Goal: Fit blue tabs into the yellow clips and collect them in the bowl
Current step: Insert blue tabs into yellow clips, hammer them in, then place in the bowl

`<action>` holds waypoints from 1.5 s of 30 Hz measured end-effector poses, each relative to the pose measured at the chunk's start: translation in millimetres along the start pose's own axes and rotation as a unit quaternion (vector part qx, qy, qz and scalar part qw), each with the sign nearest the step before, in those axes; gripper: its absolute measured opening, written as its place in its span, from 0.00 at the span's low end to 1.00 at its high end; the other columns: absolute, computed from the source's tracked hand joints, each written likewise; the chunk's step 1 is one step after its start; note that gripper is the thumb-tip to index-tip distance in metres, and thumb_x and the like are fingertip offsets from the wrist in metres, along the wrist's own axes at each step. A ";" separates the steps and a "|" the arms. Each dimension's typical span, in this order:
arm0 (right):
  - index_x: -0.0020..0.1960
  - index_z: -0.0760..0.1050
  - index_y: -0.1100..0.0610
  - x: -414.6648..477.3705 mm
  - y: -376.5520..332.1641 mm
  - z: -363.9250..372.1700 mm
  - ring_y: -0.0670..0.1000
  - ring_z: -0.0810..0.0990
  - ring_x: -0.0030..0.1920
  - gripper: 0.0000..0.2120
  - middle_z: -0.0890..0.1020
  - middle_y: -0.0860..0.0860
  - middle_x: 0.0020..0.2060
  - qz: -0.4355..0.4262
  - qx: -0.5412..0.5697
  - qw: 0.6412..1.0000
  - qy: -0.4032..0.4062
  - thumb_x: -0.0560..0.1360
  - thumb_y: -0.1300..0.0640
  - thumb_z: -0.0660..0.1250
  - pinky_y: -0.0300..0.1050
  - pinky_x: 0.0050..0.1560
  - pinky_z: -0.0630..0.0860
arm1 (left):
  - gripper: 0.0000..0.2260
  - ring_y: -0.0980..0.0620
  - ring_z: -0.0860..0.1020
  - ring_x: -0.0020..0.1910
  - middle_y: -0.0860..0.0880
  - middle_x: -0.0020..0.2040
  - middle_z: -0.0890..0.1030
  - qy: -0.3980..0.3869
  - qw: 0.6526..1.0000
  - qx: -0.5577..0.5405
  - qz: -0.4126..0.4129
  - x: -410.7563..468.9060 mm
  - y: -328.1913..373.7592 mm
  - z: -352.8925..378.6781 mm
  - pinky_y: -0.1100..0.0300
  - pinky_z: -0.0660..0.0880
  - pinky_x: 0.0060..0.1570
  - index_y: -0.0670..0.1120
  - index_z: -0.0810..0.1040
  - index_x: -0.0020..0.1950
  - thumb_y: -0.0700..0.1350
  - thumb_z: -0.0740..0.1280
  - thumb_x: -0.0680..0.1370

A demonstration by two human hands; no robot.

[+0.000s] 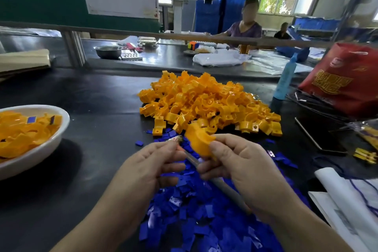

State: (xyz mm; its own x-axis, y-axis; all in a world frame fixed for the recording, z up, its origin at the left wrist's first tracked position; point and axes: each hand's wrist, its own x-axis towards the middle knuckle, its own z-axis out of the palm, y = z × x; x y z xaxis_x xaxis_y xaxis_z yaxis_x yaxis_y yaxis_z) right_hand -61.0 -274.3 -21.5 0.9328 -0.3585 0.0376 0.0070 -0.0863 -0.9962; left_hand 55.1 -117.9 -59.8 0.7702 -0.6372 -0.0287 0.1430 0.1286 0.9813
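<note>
The right hand (241, 161) pinches a yellow clip (199, 141) between its thumb and curled fingers, just near of the heap of clips (206, 100). The left hand (151, 163), fingers curled, pinches the far end of a grey rod (222, 186). Blue tabs (194, 221) lie beneath both hands. The bowl (41, 149) sits at the left, holding fitted clips.

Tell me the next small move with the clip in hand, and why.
Probably pick a tab from the blue pile: the right hand grips a yellow clip with no tab visible in it, and the left hand pinches a thin tool.
</note>
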 end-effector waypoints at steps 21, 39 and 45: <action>0.52 0.75 0.43 7.3 33.2 -37.9 0.49 0.78 0.44 0.21 0.80 0.44 0.42 0.114 -0.643 0.758 -0.001 0.74 0.31 0.52 0.44 0.36 0.73 | 0.08 0.53 0.76 0.24 0.48 0.28 0.78 0.043 0.986 -0.144 -0.067 17.7 -23.6 -10.6 0.58 0.74 0.27 0.44 0.73 0.43 0.44 0.68 0.67; 0.43 0.70 0.46 10.4 46.6 -28.8 0.44 0.75 0.33 0.07 0.76 0.45 0.32 -0.050 -0.530 0.843 0.079 0.77 0.45 0.60 0.44 0.33 0.74 | 0.21 0.50 0.83 0.31 0.46 0.35 0.84 0.072 0.991 -0.088 -0.070 5.1 -15.1 0.8 0.60 0.77 0.26 0.45 0.79 0.54 0.48 0.72 0.62; 0.42 0.74 0.43 2.7 39.0 -12.4 0.43 0.76 0.31 0.06 0.78 0.40 0.36 -0.110 -0.387 0.909 0.113 0.76 0.52 0.61 0.39 0.27 0.73 | 0.24 0.46 0.84 0.38 0.42 0.42 0.86 0.036 0.997 -0.031 -0.064 0.3 -15.3 7.8 0.54 0.81 0.32 0.45 0.81 0.53 0.49 0.75 0.58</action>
State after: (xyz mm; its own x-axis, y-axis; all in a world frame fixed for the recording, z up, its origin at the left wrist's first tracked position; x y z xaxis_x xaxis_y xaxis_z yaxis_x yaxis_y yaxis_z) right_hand -62.7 -290.2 -59.3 0.8406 -0.4284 0.3316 -0.1531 -0.7750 -0.6131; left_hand 48.3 -126.0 -73.4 0.7858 -0.5950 -0.1689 0.2791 0.0974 0.9553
